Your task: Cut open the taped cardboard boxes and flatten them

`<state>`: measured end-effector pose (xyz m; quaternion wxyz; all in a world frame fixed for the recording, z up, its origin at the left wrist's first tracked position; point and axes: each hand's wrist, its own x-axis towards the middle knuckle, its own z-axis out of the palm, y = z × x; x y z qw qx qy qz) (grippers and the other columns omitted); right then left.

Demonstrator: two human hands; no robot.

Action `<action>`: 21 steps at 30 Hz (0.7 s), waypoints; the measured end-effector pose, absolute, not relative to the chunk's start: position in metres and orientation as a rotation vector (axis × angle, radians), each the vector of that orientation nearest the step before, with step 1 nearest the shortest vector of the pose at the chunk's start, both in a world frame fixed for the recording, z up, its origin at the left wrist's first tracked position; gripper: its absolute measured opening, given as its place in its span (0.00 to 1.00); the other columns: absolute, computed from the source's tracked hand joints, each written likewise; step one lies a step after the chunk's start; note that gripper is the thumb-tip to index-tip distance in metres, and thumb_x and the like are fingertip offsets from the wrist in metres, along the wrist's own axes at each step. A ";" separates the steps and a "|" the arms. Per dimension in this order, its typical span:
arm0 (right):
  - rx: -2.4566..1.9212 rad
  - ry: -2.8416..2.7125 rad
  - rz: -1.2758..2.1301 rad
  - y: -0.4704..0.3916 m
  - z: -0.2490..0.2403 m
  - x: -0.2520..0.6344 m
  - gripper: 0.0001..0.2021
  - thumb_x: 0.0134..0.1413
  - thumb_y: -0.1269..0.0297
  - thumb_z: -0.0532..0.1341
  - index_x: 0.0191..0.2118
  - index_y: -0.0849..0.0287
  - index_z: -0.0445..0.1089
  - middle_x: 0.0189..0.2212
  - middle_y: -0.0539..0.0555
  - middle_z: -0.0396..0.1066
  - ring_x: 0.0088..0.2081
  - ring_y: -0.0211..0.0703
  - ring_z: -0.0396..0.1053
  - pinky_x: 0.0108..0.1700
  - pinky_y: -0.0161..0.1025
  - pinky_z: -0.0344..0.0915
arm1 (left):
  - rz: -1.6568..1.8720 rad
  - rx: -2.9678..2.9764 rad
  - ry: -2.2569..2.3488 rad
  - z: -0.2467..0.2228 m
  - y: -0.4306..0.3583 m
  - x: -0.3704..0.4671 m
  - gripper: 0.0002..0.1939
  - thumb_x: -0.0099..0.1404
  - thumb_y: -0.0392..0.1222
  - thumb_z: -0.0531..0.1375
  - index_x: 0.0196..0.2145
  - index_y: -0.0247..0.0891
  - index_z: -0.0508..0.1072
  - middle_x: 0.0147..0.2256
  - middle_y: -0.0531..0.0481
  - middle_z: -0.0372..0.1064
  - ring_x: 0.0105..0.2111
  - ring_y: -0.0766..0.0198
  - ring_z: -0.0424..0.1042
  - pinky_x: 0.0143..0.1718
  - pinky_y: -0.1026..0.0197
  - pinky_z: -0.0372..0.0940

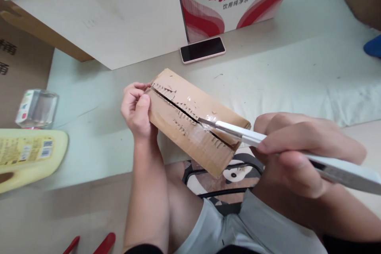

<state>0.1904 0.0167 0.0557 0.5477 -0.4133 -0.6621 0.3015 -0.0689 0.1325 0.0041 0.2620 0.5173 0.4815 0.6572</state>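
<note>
A small brown cardboard box [190, 143] is held tilted above my lap, at the near edge of the table. My left hand [137, 107] grips its far-left end, thumb on top and fingers curled behind. Wrapped in my right hand [306, 147] is a white utility knife [250, 137]. Its blade tip touches the box top at the long slit between the flaps. Torn, ragged cardboard and bits of clear tape line this slit, which gapes dark on the left part. The box's inside is hidden.
Behind the box, a phone [203, 50] lies by a white carton [125, 16] and a red-and-white water carton [238, 0]. To the left are a clear bottle [38, 108] and a yellow bottle [32, 158]. Something blue [373, 47] shows at the right edge.
</note>
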 end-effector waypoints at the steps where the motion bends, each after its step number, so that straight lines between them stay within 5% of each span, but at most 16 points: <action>1: -0.916 -1.565 0.686 0.018 0.055 0.188 0.10 0.65 0.55 0.60 0.34 0.48 0.74 0.19 0.48 0.68 0.18 0.40 0.64 0.22 0.42 0.63 | 1.782 1.390 1.296 0.003 0.133 -0.069 0.12 0.53 0.44 0.64 0.22 0.40 0.64 0.36 0.45 0.66 0.41 0.58 0.69 0.51 0.52 0.66; 8: -0.580 -1.570 0.561 0.029 0.049 0.180 0.07 0.64 0.67 0.60 0.34 0.61 0.72 0.21 0.49 0.67 0.18 0.34 0.61 0.18 0.37 0.57 | 1.820 1.354 1.166 -0.004 0.137 -0.073 0.14 0.53 0.44 0.67 0.23 0.38 0.65 0.36 0.45 0.66 0.38 0.59 0.70 0.48 0.53 0.63; 21: -0.725 -1.700 0.650 0.028 0.052 0.178 0.08 0.62 0.69 0.58 0.30 0.57 0.68 0.19 0.47 0.65 0.18 0.35 0.60 0.21 0.36 0.59 | 1.816 1.392 1.116 -0.005 0.137 -0.073 0.12 0.56 0.41 0.66 0.25 0.38 0.65 0.37 0.45 0.64 0.39 0.60 0.69 0.48 0.53 0.64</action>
